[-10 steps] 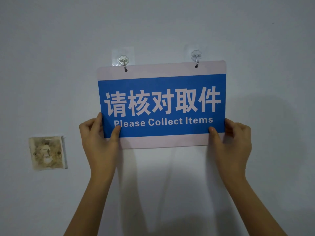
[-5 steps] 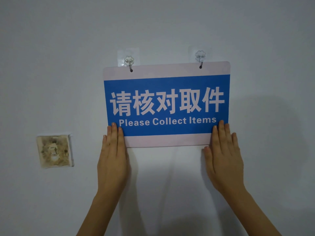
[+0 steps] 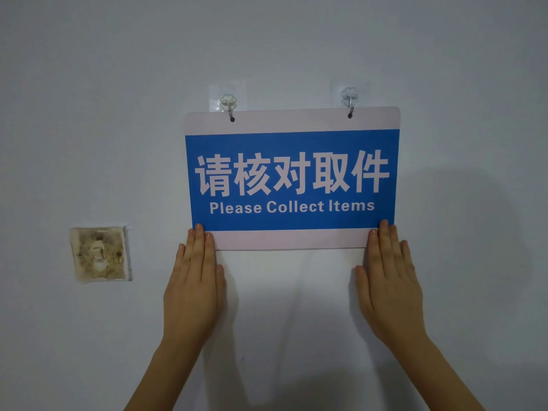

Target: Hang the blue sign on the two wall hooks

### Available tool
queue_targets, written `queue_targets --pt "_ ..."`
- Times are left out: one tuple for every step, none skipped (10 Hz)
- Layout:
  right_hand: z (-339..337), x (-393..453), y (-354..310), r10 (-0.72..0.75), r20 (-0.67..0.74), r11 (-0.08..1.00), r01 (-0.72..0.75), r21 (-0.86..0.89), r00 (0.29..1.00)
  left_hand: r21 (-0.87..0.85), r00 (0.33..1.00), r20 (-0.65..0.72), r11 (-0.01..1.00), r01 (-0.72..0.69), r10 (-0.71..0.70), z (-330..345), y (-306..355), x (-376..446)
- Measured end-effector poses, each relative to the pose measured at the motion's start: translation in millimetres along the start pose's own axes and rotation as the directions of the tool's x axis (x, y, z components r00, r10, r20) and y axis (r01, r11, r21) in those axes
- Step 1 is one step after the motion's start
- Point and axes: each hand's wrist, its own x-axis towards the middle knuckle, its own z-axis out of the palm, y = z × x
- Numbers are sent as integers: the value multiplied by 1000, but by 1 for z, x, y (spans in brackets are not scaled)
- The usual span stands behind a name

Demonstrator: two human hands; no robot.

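The blue sign [image 3: 292, 179], with white borders and the words "Please Collect Items", hangs flat on the white wall. Its two top holes sit on the left hook [image 3: 229, 105] and the right hook [image 3: 350, 99], both clear adhesive pads with metal hooks. My left hand [image 3: 194, 286] lies flat on the wall with its fingertips over the sign's lower left corner. Flat in the same way, my right hand [image 3: 388, 286] has its fingertips on the lower right corner. Neither hand grips anything.
A stained, broken square wall plate [image 3: 99, 255] sits on the wall to the left, below the sign's level. My forearms rise from the bottom edge of the view.
One second ago both hands pinched the sign's lower corners. They let go and flattened against the wall, and since then have slid slightly downward. The sign stays on the hooks.
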Motion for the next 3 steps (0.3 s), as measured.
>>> queue_targets --pt "-4 -1 -1 4 7 1000 -4 29 1000 -23 1000 8 1000 14 -14 -2 3 -3" --pt "-13 -6 -3 -16 17 998 14 69 1000 -53 999 5 998 41 -41 -10 7 -6" --pt "-15 -24 -6 -72 11 991 70 110 997 -80 998 -25 995 56 -58 -13 14 -16"
